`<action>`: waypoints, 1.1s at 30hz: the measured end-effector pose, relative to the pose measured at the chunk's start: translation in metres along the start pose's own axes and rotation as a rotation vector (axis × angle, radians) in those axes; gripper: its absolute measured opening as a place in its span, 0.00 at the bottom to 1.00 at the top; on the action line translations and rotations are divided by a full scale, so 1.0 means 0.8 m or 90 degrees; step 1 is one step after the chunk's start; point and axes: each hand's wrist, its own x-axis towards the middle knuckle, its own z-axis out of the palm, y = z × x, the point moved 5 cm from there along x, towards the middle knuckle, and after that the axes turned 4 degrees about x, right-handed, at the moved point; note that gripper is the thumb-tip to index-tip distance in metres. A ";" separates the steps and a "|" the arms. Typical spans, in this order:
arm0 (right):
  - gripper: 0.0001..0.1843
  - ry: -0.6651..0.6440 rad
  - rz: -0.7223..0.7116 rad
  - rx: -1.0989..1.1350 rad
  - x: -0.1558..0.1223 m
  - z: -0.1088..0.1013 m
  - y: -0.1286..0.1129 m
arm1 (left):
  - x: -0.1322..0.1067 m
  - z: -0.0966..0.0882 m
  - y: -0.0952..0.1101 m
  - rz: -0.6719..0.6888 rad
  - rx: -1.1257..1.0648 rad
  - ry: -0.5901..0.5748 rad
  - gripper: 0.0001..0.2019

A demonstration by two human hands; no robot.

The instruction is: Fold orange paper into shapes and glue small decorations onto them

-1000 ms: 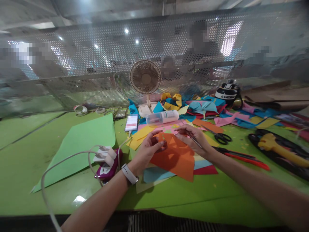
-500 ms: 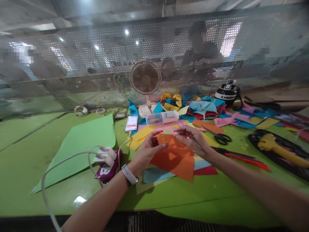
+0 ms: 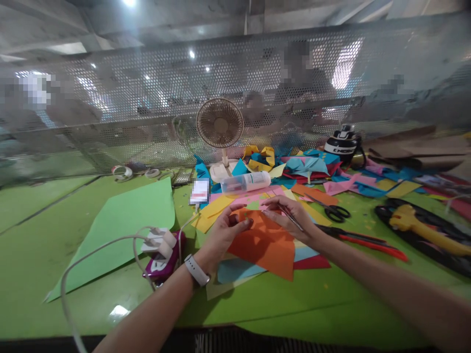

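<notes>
My left hand pinches the upper left corner of an orange paper sheet that lies on a stack of coloured sheets on the green table. My right hand rests on the sheet's top edge and grips thin metal tweezers, the tips pointing towards the left hand. A small green paper scrap sits just beyond the sheet between both hands. A white watch is on my left wrist.
A large light-green sheet lies left. A purple power strip with white plugs and cable sits near my left wrist. Black scissors, red-handled scissors, a yellow tool, a glue bottle, a fan and paper scraps lie beyond. People sit behind a perforated screen.
Both hands stay on the orange sheet with only slight finger shifts. The view has tilted a little; nothing was picked up or let go.
</notes>
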 end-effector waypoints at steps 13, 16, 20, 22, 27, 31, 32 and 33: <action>0.15 -0.055 0.050 0.030 0.005 -0.003 -0.008 | -0.003 0.004 0.006 -0.018 0.018 -0.022 0.30; 0.14 -0.075 0.050 0.027 0.004 0.003 -0.006 | 0.000 -0.002 0.004 -0.007 0.064 0.005 0.28; 0.14 -0.080 0.036 0.028 0.003 0.007 -0.001 | 0.003 -0.004 0.000 0.002 0.107 0.002 0.28; 0.14 -0.079 0.041 0.023 0.004 0.005 -0.001 | 0.003 -0.004 0.001 0.016 0.124 -0.004 0.29; 0.13 -0.119 0.047 0.015 0.004 0.005 -0.011 | 0.000 -0.002 0.015 0.161 0.276 -0.026 0.20; 0.15 -0.159 0.054 0.021 0.000 0.011 -0.014 | -0.003 0.003 0.016 0.195 0.390 -0.083 0.10; 0.15 -0.168 0.057 0.024 -0.001 0.013 -0.014 | -0.003 0.004 0.013 0.181 0.400 -0.099 0.11; 0.15 -0.176 0.059 0.026 -0.003 0.016 -0.014 | -0.003 0.005 0.012 0.171 0.403 -0.108 0.11</action>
